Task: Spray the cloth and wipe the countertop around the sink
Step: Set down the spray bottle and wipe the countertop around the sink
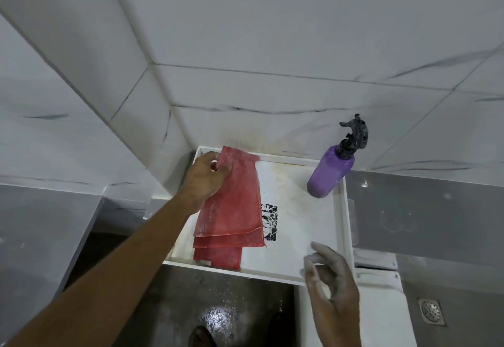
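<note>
My left hand pinches the top edge of a red cloth, which hangs folded in several layers over a white rimmed tray-like top. A purple spray bottle with a black trigger head stands at the far right corner of that white top, against the tiled wall. My right hand hovers at the near right corner of the white top, fingers apart and holding nothing, well below the bottle.
Marble-look tiled walls meet in a corner behind the white top. A black printed mark shows beside the cloth. Below are a wet grey floor, a shoe tip, and a metal floor drain at right.
</note>
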`<action>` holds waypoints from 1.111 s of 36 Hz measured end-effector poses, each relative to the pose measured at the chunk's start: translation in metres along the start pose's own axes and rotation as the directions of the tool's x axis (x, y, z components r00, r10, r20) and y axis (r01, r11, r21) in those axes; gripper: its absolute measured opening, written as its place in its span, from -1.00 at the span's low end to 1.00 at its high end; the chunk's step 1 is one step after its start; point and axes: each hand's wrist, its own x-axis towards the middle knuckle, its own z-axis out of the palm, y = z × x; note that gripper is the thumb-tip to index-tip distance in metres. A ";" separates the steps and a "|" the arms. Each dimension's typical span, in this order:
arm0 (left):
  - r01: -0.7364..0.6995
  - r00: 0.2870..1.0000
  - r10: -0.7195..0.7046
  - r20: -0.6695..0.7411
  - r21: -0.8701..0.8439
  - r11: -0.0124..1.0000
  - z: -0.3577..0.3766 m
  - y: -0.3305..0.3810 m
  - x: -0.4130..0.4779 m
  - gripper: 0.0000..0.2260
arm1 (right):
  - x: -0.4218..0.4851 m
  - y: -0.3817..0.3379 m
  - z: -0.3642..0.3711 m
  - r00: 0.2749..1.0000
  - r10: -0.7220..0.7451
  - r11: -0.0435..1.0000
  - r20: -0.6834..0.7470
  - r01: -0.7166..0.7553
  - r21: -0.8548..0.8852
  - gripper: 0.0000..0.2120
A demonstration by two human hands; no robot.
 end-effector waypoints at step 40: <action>-0.063 0.797 -0.082 -0.598 -0.218 0.974 -0.285 -0.133 -0.283 -0.79 | -0.099 -0.105 0.243 0.764 0.203 0.975 0.612 -0.218 -0.051 -0.77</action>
